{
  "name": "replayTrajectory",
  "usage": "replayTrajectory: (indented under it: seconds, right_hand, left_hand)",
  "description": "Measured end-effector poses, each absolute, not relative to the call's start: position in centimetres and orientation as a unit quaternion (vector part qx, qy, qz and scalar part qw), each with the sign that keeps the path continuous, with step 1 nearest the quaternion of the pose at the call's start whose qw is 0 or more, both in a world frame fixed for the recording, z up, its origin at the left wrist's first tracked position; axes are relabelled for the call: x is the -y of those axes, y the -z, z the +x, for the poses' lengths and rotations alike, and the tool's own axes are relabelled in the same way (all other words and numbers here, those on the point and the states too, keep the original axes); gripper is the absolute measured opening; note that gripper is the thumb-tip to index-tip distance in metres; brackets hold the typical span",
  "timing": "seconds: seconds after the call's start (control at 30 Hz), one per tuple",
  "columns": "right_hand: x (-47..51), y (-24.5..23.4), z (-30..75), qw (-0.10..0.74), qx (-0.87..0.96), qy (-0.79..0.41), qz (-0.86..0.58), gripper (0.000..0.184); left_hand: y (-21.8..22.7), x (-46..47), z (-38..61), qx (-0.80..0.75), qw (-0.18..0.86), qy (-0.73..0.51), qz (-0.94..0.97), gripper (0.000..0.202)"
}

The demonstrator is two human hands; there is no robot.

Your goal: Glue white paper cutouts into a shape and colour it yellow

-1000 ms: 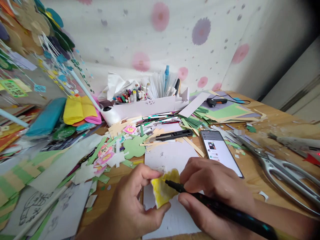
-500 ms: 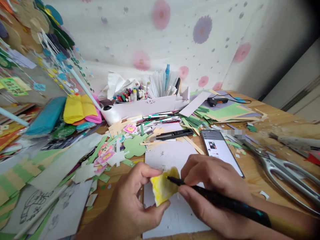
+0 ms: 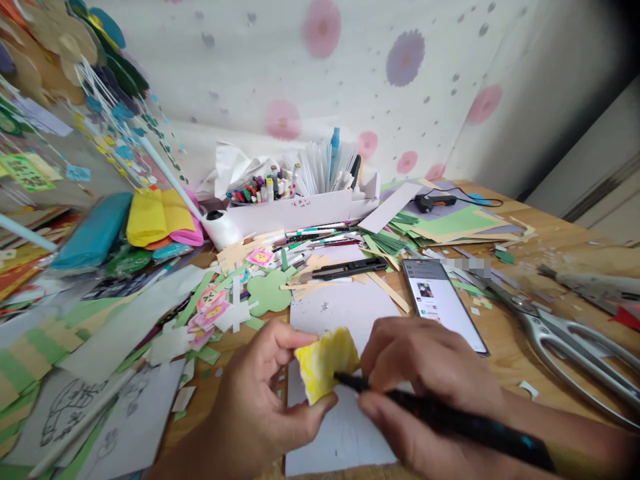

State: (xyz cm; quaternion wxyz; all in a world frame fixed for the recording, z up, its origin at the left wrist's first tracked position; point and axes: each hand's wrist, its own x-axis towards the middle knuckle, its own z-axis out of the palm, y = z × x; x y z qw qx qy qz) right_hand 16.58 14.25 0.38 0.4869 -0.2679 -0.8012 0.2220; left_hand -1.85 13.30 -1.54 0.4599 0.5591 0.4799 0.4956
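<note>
Between thumb and fingers, my left hand (image 3: 270, 393) pinches a small scalloped piece of paper (image 3: 327, 363), coloured yellow with paler patches. My right hand (image 3: 430, 380) grips a dark marker pen (image 3: 450, 417), its black tip at the lower right part of the paper piece. Both hands are above a white sheet (image 3: 345, 427) on the wooden table. Past them, a black utility knife (image 3: 350, 268) lies across the sheet's upper part, and a phone (image 3: 443, 297) with a lit screen rests to the right.
Large scissors (image 3: 545, 327) and a glue gun (image 3: 436, 202) lie on the right. A white box (image 3: 295, 215) holds several markers at the back. Paper scraps, a green flower cutout (image 3: 270, 293) and a drawing (image 3: 65, 413) cover the left side. Strings of ornaments hang upper left.
The pen tip has shifted from the upper part of the yellow paper to its lower right. The paper has turned a little and shows more yellow. Both hands keep their holds.
</note>
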Motion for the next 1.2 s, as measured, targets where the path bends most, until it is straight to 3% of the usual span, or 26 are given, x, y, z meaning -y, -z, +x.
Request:
replayTrajectory:
  seconds: [0.43,0.9,1.2]
  right_hand:
    - [-14.5,-1.1,16.9,0.503,0.793,-0.185,-0.289,0.017]
    - [-14.4,-0.9,17.0,0.518,0.775,-0.200,-0.300,0.019]
    - [-14.3,0.0,15.8,0.536,0.772,-0.200,-0.278,0.013]
  left_hand:
    - [1.6,-13.0,-1.7,-0.477,0.341,-0.582,0.563,0.036]
    - [1.9,-13.4,-2.3,-0.456,0.323,-0.599,0.573,0.039]
    - [2.4,-13.9,-3.5,-0.404,0.319,-0.542,0.664,0.053]
